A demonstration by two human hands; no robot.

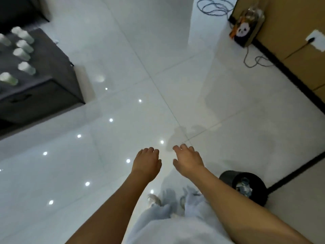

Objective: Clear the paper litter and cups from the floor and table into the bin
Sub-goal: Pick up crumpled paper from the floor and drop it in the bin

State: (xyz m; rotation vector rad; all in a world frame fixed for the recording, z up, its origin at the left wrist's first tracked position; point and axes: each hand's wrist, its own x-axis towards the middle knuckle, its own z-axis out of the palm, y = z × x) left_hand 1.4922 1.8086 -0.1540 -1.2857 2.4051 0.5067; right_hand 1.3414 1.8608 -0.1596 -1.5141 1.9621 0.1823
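Both my hands hang out in front of me over the white tiled floor [175, 85], holding nothing. My left hand [146, 162] has its fingers loosely curled downward. My right hand [187, 160] is relaxed with fingers slightly spread. A black round bin [226, 178] stands on the floor at my lower right, with crumpled paper [244, 186] inside it. Several pale green paper cups [23, 66] stand on the dark table [52, 71] at the far left. No loose paper shows on the floor in this view.
A brown wall [290, 37] with a dark skirting runs along the right. A panda-printed box [243, 35] with a clear bottle on it sits by that wall, with grey cables [253, 62] trailing on the floor. Ceiling lights reflect off the tiles.
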